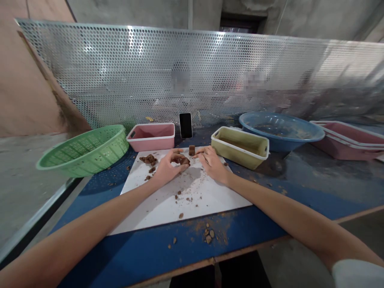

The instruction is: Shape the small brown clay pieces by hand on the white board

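My left hand [170, 167] curls its thumb and fingers around a dark brown clay-like lump [185, 161], just above or on the white board [168, 204]. My right hand [212, 163] has its fingers stretched toward the left, close to a small upright brown block [191, 150]. Whether its fingertips touch that block I cannot tell. To the left of my left hand lies a pile of brown lumps [148, 159], with smaller pieces below it. Crumbs [188, 199] are scattered over the board between my forearms.
Behind the board stand a pink bin [153, 144], a phone [185, 125] and an olive-green bin [240, 154]. A green basket [87, 162] is at left; a blue basin [288, 140] and stacked pink bins [339, 150] are at right. A perforated metal screen [144, 72] rises behind.
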The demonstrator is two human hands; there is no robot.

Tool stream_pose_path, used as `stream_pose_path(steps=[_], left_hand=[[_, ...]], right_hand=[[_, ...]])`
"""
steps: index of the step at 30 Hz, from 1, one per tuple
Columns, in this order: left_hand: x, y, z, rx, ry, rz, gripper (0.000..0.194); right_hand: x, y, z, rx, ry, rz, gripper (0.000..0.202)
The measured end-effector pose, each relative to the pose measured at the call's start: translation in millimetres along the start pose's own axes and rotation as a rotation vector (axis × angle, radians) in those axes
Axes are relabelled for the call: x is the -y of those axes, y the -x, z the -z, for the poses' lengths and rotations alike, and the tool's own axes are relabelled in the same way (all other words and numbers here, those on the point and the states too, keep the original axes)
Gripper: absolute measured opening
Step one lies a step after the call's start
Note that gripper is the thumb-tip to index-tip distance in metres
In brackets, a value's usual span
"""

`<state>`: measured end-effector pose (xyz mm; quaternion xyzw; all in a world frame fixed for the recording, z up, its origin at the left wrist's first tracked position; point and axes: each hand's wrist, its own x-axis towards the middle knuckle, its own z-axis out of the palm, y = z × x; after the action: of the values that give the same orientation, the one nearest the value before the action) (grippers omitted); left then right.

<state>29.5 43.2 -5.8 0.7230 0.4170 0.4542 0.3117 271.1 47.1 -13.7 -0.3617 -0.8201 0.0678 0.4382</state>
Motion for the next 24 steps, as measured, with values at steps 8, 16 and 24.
stream_pose_path(steps=[8,16,24], left_hand=[[2.1,-1.4,-1.8,0.019,0.108,0.012,0.063],[-0.5,1.0,-3.3,0.144,0.182,-0.017,0.063],[1.4,1.1,2.0,0.212,-0.038,0.0,0.068]], right_hand=[[3.5,-1.0,1.7,-0.005,-0.008,0.007,0.042],[2.5,-0.6,0.5,0.003,-0.002,-0.004,0.045],[4.9,3.2,2.6,0.054,0.0,0.044,0.047]])
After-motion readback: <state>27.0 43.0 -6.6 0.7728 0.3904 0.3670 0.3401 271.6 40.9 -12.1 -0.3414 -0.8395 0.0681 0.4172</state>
